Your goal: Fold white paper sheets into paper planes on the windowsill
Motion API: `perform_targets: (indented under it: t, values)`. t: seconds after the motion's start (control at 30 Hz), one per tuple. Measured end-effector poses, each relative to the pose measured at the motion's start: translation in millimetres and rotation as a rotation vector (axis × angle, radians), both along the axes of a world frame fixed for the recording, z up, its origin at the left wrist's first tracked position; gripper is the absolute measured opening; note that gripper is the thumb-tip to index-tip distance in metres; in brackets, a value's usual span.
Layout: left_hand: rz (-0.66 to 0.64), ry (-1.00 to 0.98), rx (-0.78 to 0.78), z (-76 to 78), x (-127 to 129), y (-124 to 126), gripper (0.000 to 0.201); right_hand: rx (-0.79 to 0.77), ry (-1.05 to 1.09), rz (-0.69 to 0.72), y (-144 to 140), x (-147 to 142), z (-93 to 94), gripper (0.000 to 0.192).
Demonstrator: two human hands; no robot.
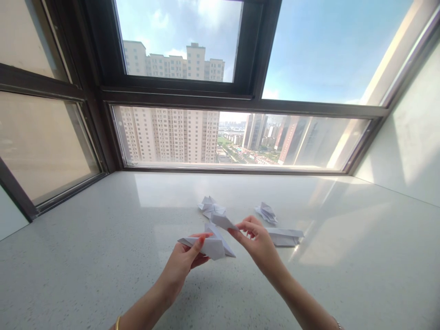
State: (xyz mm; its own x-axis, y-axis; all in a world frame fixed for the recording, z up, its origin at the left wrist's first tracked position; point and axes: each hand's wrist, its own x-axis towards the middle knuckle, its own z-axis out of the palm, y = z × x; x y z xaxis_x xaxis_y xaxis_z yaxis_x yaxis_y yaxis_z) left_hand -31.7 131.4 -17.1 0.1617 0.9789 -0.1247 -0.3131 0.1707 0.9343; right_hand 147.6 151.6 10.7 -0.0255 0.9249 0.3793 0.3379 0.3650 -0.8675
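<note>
My left hand (192,252) is closed, thumb on top, around a folded white paper piece (215,249) with an angular end pointing right. My right hand (256,233) pinches another folded paper piece (222,221) between thumb and fingertips, a little higher and farther off. Behind the left hand's paper shows a pointed paper fold (220,236); whether it is a separate piece, I cannot tell. A many-pointed folded paper shape (209,205) lies just beyond the right hand's piece. Partly behind my right hand rests a long folded paper strip (285,237).
Another small folded paper shape (266,212) lies at the back right on the speckled white sill (103,256). Dark-framed windows (240,170) bound the sill at the back and left, with a white wall (409,151) on the right.
</note>
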Motion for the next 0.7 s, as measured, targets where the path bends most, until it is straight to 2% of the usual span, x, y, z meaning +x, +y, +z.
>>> perform_targets:
  t: [0.07,0.2,0.37,0.47,0.57,0.7]
  values:
    - [0.013,-0.083,-0.027,-1.5,-1,2,0.044,-0.101,0.190,-0.005,1,3,1.3,0.026]
    - [0.000,-0.221,-0.079,-3.7,-1,4,0.038,-0.342,0.616,0.116,0,-3,-1.6,0.025]
    - [0.009,-0.296,-0.068,-1.9,2,1,0.036,-0.480,0.889,0.234,-9,-18,-5.9,0.022]
    - [-0.031,-0.324,-0.008,-1.6,6,-2,0.037,-0.529,0.894,0.245,-16,-26,-11.7,0.021]
    - [-0.066,-0.339,0.037,-2.9,12,-6,0.038,-0.551,0.774,0.249,-20,-33,-21.6,0.026]
    - [-0.050,-0.327,0.052,-2.9,15,-11,0.036,-0.530,0.640,0.232,-22,-40,-31.2,0.035]
